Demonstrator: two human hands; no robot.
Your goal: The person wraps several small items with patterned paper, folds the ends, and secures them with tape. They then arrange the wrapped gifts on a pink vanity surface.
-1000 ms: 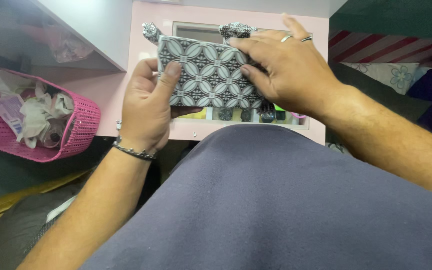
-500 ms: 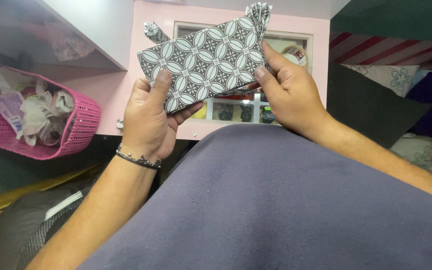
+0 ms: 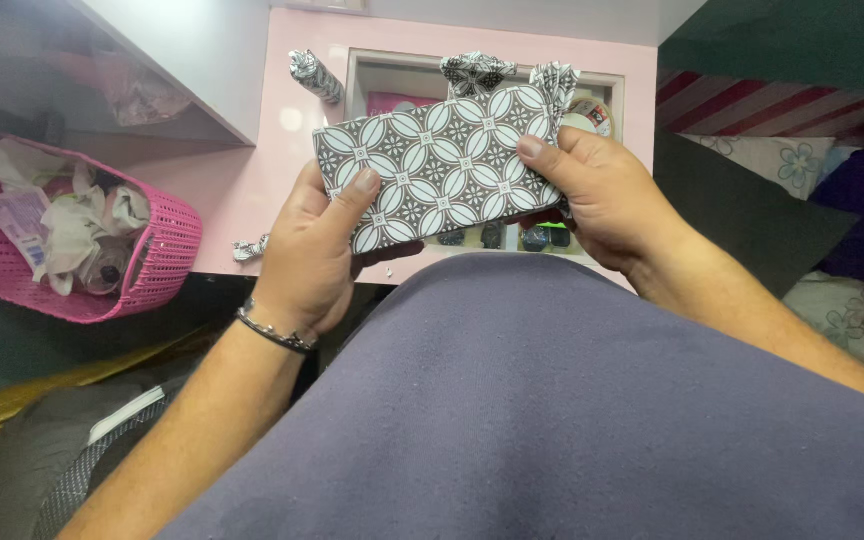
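My left hand [image 3: 312, 250] and right hand [image 3: 602, 195] clasp opposite ends of the grey-and-white flower-patterned flat folded packet [image 3: 442, 165]. I judge it light, fairly stiff, creasable; best held by its edges.

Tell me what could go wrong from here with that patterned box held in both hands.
The grey-and-white patterned flat box is pinched only at its ends, by left hand and right hand; a slack grip could drop it into the open pink drawer below. Its loose twisted wrapping ends might snag or tear.
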